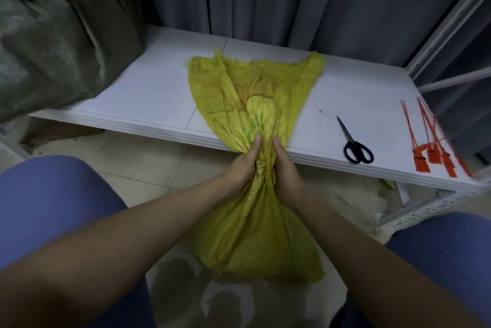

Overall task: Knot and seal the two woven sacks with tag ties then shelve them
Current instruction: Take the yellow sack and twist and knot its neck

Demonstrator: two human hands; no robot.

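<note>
Head view, left hand [243, 168] and right hand [285, 170] gripping yellow sack [255, 234] neck between them

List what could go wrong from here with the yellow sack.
Both the left hand and right hand grip the yellow sack at its neck; freeing one to fetch a tie may let the gathers loosen.
The red tag ties lie at the far right edge of the shelf and might get knocked off.
</note>
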